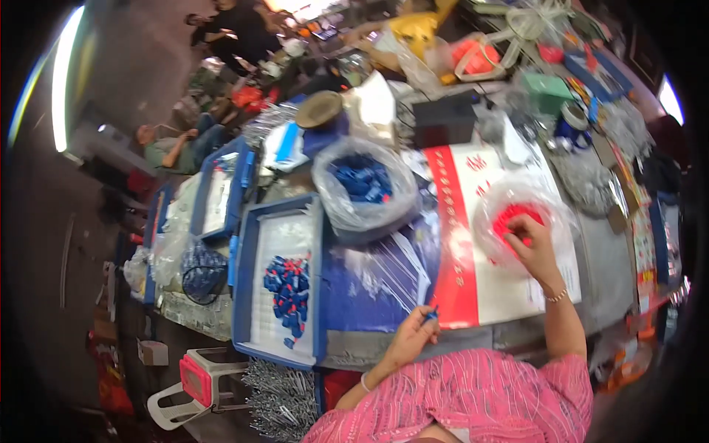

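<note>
My left hand (413, 336) is closed near the table's front edge, pinching a small blue piece (433, 314) between thumb and fingers. Farther to the right, my right hand (530, 247) reaches down into a clear plastic bag (487, 207) of small red parts (521, 213). Its fingers are bent together at the parts; what they pinch is too small to make out. Left of centre stands a blue tray (316, 295) with a white lining, where a heap of blue pieces with red bits (286, 292) lies. Behind it, another clear bag (336, 214) holds many blue pieces (362, 179).
A red and white printed sheet (458, 273) lies under the bag of red parts, beside a blue sheet (362, 295). Tape rolls (574, 118), boxes and bags crowd the far side. A stool (210, 376) and metal rods (281, 399) are lower left. People (185, 148) sit beyond.
</note>
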`<state>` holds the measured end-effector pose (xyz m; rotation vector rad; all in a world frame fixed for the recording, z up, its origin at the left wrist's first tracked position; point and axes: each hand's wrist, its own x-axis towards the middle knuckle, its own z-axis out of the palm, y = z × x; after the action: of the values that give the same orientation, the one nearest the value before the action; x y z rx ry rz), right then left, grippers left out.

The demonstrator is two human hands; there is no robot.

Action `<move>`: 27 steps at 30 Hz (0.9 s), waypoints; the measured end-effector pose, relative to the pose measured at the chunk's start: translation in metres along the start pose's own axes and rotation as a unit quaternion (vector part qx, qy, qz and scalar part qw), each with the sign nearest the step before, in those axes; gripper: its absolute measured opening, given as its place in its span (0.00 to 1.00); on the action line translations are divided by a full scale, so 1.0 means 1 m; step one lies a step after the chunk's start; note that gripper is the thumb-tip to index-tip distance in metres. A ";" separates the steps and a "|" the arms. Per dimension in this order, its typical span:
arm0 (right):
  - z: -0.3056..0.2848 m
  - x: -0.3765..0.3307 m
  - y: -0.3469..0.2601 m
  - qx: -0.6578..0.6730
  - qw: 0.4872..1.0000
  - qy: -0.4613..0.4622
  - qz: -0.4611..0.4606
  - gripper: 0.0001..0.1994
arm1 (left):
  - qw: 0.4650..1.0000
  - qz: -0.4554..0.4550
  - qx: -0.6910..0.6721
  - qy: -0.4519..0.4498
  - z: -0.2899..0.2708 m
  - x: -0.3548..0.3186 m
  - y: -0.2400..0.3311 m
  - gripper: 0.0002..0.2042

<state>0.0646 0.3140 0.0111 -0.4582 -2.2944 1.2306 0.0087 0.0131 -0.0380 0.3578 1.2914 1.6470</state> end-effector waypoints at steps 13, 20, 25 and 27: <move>0.049 -0.011 -0.053 0.132 0.985 -0.102 -0.041 0.08 | 0.998 0.036 0.022 0.042 0.004 -0.003 0.019 0.09; 0.059 -0.018 -0.047 0.376 0.904 -0.161 0.124 0.07 | 0.999 0.036 0.010 0.034 0.008 -0.002 0.020 0.09; 0.066 -0.021 -0.041 0.525 0.789 -0.207 0.242 0.06 | 0.999 0.037 0.002 0.028 0.008 0.000 0.027 0.09; 0.071 -0.024 -0.037 0.560 0.754 -0.212 0.270 0.06 | 0.999 0.038 -0.007 0.025 0.009 0.001 0.029 0.09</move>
<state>0.0419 0.2341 0.0023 -0.3823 -1.2358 2.9066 0.0003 0.0200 -0.0095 0.3628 1.3154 1.7374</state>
